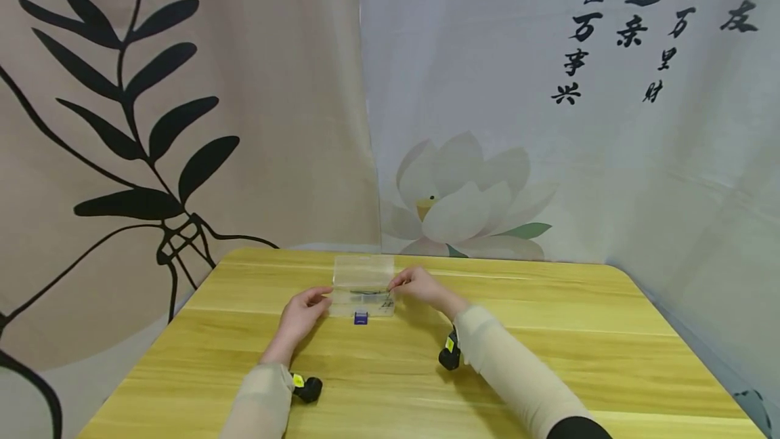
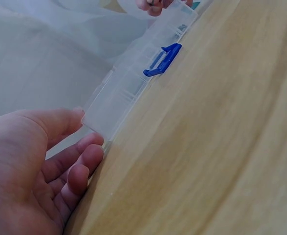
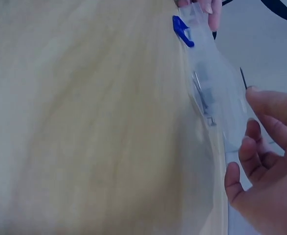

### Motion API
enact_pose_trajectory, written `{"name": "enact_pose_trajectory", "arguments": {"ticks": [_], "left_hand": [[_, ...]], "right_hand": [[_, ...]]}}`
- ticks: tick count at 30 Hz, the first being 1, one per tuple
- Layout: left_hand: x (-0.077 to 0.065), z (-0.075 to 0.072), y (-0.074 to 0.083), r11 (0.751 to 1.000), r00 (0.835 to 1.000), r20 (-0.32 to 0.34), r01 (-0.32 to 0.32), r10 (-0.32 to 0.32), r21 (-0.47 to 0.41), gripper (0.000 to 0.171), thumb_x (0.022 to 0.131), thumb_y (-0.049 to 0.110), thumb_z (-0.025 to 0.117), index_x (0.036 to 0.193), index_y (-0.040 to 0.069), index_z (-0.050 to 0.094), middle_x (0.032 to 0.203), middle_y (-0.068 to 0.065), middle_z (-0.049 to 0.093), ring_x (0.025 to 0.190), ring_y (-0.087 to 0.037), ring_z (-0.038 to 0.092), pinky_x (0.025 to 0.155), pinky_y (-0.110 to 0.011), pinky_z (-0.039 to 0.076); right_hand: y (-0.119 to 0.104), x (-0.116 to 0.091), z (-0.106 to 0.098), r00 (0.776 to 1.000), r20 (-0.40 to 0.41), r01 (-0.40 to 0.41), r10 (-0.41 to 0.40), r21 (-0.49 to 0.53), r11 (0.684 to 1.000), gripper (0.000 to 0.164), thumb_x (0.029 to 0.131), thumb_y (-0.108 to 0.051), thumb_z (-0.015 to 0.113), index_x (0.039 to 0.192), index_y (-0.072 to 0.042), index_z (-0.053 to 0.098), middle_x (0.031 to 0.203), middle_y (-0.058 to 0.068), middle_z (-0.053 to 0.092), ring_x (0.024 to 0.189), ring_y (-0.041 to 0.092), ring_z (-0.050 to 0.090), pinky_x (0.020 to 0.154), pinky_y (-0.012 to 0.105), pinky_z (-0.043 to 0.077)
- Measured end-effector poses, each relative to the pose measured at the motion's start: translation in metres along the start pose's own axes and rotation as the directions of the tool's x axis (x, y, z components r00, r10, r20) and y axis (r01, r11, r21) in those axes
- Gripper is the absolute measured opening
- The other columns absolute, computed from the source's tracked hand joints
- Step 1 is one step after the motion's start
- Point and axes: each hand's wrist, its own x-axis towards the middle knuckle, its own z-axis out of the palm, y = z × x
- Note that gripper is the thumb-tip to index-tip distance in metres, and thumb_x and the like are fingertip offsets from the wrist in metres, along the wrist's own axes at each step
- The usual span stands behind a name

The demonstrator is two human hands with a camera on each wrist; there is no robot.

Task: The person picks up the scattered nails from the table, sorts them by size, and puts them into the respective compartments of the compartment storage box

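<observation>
A clear plastic compartment box (image 1: 342,308) stands on the table with its lid (image 1: 363,271) raised at the back and a blue latch (image 1: 361,318) at the front. My left hand (image 1: 300,317) holds the box's left end, thumb at the corner and fingers curled below it in the left wrist view. At the right end, my right hand (image 1: 420,286) pinches a thin, dark, pointed nail-like piece (image 3: 243,77) between thumb and index finger, over the box. Small thin metal pieces (image 3: 200,88) lie in the right-hand compartments.
The wooden table (image 1: 390,371) carries the box near its far edge. Behind it hang printed cloths (image 1: 305,120) with a plant, a flower and lettering. Black wrist cameras (image 1: 449,351) sit under both sleeves.
</observation>
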Motion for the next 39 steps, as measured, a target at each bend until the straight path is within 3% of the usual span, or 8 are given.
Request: {"name": "enact_pose_trajectory", "arguments": {"ticks": [8, 15, 19, 27, 35, 39], "left_hand": [[0.002, 0.002, -0.003, 1.000, 1.000, -0.005, -0.015, 0.015, 0.018, 0.029, 0.095, 0.014, 0.063, 0.123, 0.006, 0.067, 0.094, -0.005, 0.067, 0.077, -0.016, 0.061, 0.071, -0.033, 0.049], [0.001, 0.003, 0.000, 1.000, 1.000, -0.018, -0.003, 0.003, 0.001, 0.029, 0.095, 0.015, 0.063, 0.122, 0.005, 0.067, 0.092, -0.006, 0.067, 0.075, -0.016, 0.060, 0.071, -0.032, 0.048], [0.002, 0.004, 0.000, 1.000, 1.000, -0.021, 0.004, -0.004, -0.002, 0.029, 0.095, 0.015, 0.064, 0.122, 0.006, 0.068, 0.091, -0.005, 0.067, 0.075, -0.016, 0.060, 0.070, -0.032, 0.048], [0.003, 0.004, 0.001, 1.000, 1.000, -0.023, 0.009, -0.010, -0.010, 0.028, 0.094, 0.014, 0.064, 0.120, 0.005, 0.068, 0.086, -0.006, 0.066, 0.072, -0.016, 0.060, 0.070, -0.031, 0.047], [0.003, 0.002, 0.001, 1.000, 0.999, -0.034, 0.021, -0.021, -0.010, 0.030, 0.093, 0.017, 0.066, 0.120, 0.004, 0.068, 0.091, -0.007, 0.067, 0.074, -0.017, 0.062, 0.070, -0.031, 0.048], [0.001, 0.000, 0.001, 0.999, 0.999, -0.032, 0.032, -0.032, -0.012, 0.032, 0.094, 0.018, 0.065, 0.122, 0.003, 0.066, 0.095, -0.008, 0.068, 0.076, -0.018, 0.063, 0.068, -0.031, 0.049]], "right_hand": [[0.001, -0.001, 0.010, 0.999, -0.031, 0.022, -0.024, -0.081, 0.996, 0.013, 0.091, -0.003, 0.063, 0.097, 0.000, 0.074, 0.101, 0.005, 0.070, 0.100, 0.018, 0.059, 0.087, 0.038, 0.049], [0.006, 0.001, 0.017, 0.997, -0.051, 0.046, -0.056, -0.183, 0.982, 0.010, 0.089, -0.005, 0.066, 0.089, -0.008, 0.076, 0.097, 0.001, 0.069, 0.089, 0.012, 0.056, 0.072, 0.029, 0.045], [0.008, 0.000, 0.019, 0.996, -0.053, 0.054, -0.065, -0.188, 0.981, 0.010, 0.088, -0.003, 0.067, 0.088, -0.007, 0.075, 0.097, 0.002, 0.067, 0.084, 0.013, 0.052, 0.067, 0.027, 0.042], [0.005, -0.006, 0.016, 0.996, -0.066, 0.055, -0.067, -0.172, 0.984, 0.011, 0.090, -0.005, 0.064, 0.092, -0.006, 0.075, 0.096, 0.001, 0.062, 0.085, 0.014, 0.050, 0.070, 0.029, 0.043], [0.014, -0.017, -0.003, 0.973, -0.202, 0.067, -0.111, -0.214, 0.975, 0.014, 0.093, -0.009, 0.061, 0.097, -0.005, 0.074, 0.101, 0.004, 0.061, 0.094, 0.020, 0.053, 0.085, 0.042, 0.046], [0.022, -0.027, -0.017, 0.971, -0.215, 0.053, -0.104, -0.231, 0.971, 0.013, 0.093, -0.009, 0.063, 0.097, -0.003, 0.073, 0.100, 0.005, 0.060, 0.096, 0.023, 0.055, 0.088, 0.047, 0.046]]}}
